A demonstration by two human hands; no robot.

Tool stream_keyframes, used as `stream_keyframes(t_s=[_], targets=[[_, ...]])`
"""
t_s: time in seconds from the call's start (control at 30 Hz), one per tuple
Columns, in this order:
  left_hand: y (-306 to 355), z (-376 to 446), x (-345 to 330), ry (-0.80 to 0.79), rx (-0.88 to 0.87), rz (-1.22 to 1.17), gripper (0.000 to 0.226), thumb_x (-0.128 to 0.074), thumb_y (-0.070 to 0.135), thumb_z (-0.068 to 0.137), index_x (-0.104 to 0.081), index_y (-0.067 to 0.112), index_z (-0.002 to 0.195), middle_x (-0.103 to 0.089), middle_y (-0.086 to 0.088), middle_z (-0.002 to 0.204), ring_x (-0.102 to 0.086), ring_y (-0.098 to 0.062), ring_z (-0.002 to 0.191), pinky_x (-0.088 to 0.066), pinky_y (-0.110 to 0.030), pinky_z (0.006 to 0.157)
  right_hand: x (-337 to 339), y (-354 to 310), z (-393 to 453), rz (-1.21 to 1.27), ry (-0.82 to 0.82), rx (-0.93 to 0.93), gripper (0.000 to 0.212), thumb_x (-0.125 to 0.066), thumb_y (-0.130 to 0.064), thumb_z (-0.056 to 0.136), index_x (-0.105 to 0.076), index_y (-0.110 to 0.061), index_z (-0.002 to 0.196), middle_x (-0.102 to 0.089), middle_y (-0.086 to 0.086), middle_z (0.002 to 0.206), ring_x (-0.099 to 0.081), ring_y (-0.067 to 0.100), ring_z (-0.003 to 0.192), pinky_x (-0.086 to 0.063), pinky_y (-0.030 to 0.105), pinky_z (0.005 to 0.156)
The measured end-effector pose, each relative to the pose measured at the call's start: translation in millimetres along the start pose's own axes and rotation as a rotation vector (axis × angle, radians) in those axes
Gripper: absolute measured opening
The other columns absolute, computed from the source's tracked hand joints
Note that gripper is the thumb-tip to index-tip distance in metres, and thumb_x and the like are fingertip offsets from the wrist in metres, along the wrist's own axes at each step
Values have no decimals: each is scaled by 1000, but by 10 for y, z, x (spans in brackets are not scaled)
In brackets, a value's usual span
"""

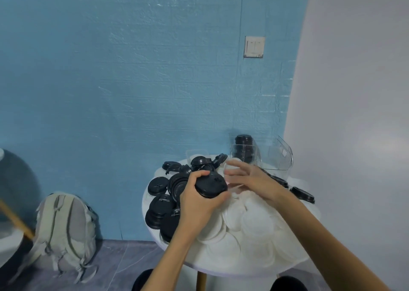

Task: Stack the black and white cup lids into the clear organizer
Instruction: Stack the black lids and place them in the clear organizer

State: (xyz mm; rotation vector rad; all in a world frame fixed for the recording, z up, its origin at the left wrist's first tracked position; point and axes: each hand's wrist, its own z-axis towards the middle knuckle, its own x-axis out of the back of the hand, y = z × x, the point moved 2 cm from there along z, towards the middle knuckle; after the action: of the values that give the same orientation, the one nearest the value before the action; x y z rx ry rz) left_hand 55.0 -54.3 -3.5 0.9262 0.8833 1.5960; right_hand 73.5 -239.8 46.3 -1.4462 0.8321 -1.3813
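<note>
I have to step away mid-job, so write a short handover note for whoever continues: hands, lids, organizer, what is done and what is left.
Left hand grips a small stack of black lids. Right hand reaches over the white lids, fingers relaxed; whether it holds one is unclear.
Clear organizer stands at the table's far edge; one compartment holds black lids, the rest look empty.
Left: loose black lids on the left, all white ones.

Your round white desk (221, 267) carries loose black plastic cup lids (159, 204) at its left, white cup lids (254, 224) heaped at the right, and the clear plastic organizer (276, 158) at its far edge.
</note>
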Motion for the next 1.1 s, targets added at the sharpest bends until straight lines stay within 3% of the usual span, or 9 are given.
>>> stream_keyframes(t_s=[0.13, 0.23, 0.33, 0.47, 0.57, 0.67, 0.8, 0.93, 1.1], targets=[[-19, 5, 24, -15, 37, -12, 68, -97, 32, 59, -59, 39, 114, -64, 21, 107, -60, 12, 94, -53, -12, 76, 296, 214, 243, -526, 403, 88, 52, -82, -20, 80, -62, -31, 127, -63, -1, 121, -60, 17, 103, -48, 33, 91], [-37, 8, 20, -29, 51, -13, 69, -98, 33, 59, -58, 39, 114, -65, 20, 107, -60, 12, 94, -53, -14, 77, 348, 378, 385, -854, 302, -7, 52, -80, -34, 76, -62, -38, 125, -58, -4, 126, -49, 28, 121, -38, 45, 103], [-47, 0, 3, -36, 53, -16, 70, -99, 33, 58, -59, 37, 115, -65, 20, 107, -60, 12, 95, -51, -10, 76, 334, 429, 433, -931, 263, 9, 17, -74, -33, 80, -66, -32, 96, -61, -6, 97, -53, 28, 106, -33, 41, 90], [-74, -12, -11, -42, 61, -24, 70, -98, 33, 59, -58, 38, 116, -65, 20, 108, -59, 14, 95, -50, -8, 76, 335, 457, 463, -788, 318, 68, 7, -68, -29, 92, -62, -31, 88, -69, -5, 89, -64, 26, 96, -44, 43, 91], [-97, -6, -12, -42, 64, -33, 70, -99, 34, 58, -59, 39, 115, -65, 20, 108, -60, 14, 94, -50, -8, 75, 362, 376, 404, -645, 408, 141, 10, -66, -24, 95, -66, -21, 104, -73, 1, 97, -67, 25, 96, -51, 41, 88], [-95, 7, -17, -35, 59, -55, 71, -99, 32, 58, -59, 38, 116, -66, 19, 107, -61, 12, 93, -51, -9, 75, 306, 104, 216, -316, 473, 235, 23, -62, -22, 99, -58, -20, 122, -72, -2, 101, -67, 9, 88, -50, 23, 76], [-79, 20, -50, -28, 37, -71, 73, -100, 37, 55, -59, 41, 115, -71, 21, 104, -66, 5, 95, -54, -17, 82, 47, -140, 58, 289, 167, 116, 25, -63, -14, 98, -63, -17, 123, -76, 9, 103, -69, 19, 87, -52, 32, 77], [-66, 12, -76, -29, 15, -91, 84, -99, 42, 51, -56, 43, 123, -71, 21, 108, -68, 2, 100, -55, -31, 94, -154, -49, 90, 182, 55, -44, 19, -65, -19, 97, -75, -10, 110, -72, 12, 92, -57, 18, 65, -45, 27, 61], [-10, -16, -38, -35, 5, -136, 104, -99, 52, 44, -46, 48, 133, -67, 31, 113, -65, 5, 107, -53, -28, 97, -287, -63, 78, 123, 50, -63, 19, -64, -23, 99, -72, -15, 114, -76, 3, 105, -71, 9, 89, -54, 19, 61]])
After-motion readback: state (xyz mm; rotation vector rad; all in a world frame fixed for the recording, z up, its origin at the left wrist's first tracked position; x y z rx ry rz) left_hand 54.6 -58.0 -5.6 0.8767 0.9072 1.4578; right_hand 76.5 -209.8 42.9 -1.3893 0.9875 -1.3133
